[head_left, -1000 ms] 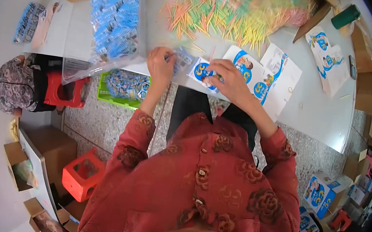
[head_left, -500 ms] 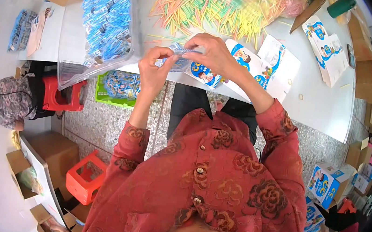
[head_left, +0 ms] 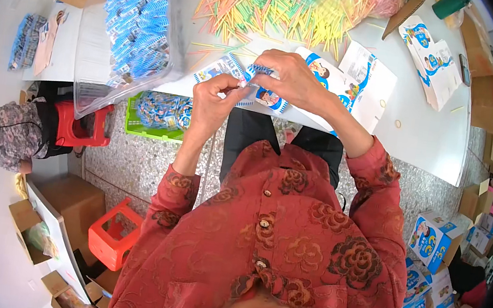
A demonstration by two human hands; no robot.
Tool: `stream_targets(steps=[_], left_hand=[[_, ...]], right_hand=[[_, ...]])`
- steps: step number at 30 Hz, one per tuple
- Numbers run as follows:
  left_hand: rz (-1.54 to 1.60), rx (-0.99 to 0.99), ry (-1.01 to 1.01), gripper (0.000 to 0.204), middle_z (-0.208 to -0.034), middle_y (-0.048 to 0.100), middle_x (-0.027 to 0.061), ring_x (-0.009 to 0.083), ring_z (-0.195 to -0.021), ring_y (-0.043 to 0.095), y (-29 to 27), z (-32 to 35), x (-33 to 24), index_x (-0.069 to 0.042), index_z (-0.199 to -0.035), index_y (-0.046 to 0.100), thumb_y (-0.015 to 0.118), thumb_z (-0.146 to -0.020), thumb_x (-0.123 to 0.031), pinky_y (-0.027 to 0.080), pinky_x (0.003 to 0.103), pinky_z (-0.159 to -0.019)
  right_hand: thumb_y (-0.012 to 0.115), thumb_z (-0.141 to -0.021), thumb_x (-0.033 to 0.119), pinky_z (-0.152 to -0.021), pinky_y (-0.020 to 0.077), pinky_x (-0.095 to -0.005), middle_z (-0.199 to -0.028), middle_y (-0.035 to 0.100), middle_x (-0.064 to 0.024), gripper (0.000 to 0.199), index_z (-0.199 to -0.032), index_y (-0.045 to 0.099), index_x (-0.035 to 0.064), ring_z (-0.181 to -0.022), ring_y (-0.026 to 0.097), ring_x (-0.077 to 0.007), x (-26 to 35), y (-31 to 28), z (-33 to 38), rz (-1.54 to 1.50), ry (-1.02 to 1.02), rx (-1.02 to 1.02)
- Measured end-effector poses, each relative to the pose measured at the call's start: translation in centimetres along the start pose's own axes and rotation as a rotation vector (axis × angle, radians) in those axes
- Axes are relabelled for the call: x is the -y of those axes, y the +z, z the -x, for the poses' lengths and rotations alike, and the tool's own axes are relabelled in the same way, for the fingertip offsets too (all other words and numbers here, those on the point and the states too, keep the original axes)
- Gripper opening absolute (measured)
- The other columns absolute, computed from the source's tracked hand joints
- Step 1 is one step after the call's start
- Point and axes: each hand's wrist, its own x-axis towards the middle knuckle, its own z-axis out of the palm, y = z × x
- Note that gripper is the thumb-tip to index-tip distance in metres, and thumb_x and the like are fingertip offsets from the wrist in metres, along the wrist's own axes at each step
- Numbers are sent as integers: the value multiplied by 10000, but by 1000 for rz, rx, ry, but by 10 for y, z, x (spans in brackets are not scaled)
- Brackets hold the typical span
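Note:
Over the table's near edge, both hands are closed on a small blue-and-white striped packet [head_left: 260, 70]. The fingertips of my left hand [head_left: 215, 95] pinch its left side, where something small and pale shows. My right hand [head_left: 293, 80] bends its fingers round the top, covering much of it. Behind my left hand a flat blue-and-white printed sachet [head_left: 223, 67] lies on the table. Under my right hand another printed packet [head_left: 270, 100] shows, partly covered. Flat printed white cartons [head_left: 365, 76] lie to the right of my right hand.
Yellow, green and pink thin sticks [head_left: 277, 16] form a heap at the back. On the left stands a clear plastic tray [head_left: 176, 51] of blue packets. A green crate [head_left: 150, 131] sits below the edge. Red stools [head_left: 114, 233] and a seated person [head_left: 16, 133] are at left.
My hands have shifted slightly right, and the left fingertips now pinch lower on the packet. A flat sachet behind my left hand has come into fuller view.

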Motion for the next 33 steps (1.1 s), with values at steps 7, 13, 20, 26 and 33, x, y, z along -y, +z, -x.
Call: stream_targets(steps=[7, 13, 20, 26, 33], left_hand=[[415, -77, -168, 68, -719, 594, -32, 14, -620, 480, 13, 8, 6, -5, -757, 623, 679, -740, 29, 386, 168, -538], [636, -103, -181, 84, -758, 631, -3, 24, -653, 530, 21, 8, -6, -3, -775, 626, 662, -749, 68, 434, 168, -577], [560, -62, -199, 100, -688, 583, -40, 14, -606, 468, 22, 13, -24, -43, -722, 620, 672, -767, 30, 366, 165, -545], [502, -32, -216, 97, -640, 541, -62, -11, -565, 410, 24, 16, -16, -26, -705, 624, 676, -780, 8, 300, 153, -480], [460, -34, -221, 128, -622, 522, -70, -10, -551, 393, 25, 17, -21, -35, -681, 609, 680, -785, -14, 286, 159, -467]], right_hand=[[678, -728, 90, -716, 476, -308, -958, 593, -82, 266, -984, 623, 42, -816, 593, -209, 32, -13, 9, -51, 48, -198], [680, -731, 93, -707, 490, -311, -997, 579, -93, 287, -1008, 614, 56, -851, 593, -230, 37, -20, 18, 105, -207, -257], [674, -717, 73, -685, 499, -315, -976, 571, -80, 277, -986, 610, 54, -854, 596, -236, 29, -18, 21, 268, -198, -255], [683, -709, 82, -668, 500, -311, -980, 563, -73, 283, -982, 611, 55, -836, 593, -226, 32, -21, 22, 326, -236, -264], [691, -698, 72, -658, 496, -306, -970, 568, -69, 275, -963, 622, 50, -820, 589, -218, 30, -23, 24, 343, -284, -280]])
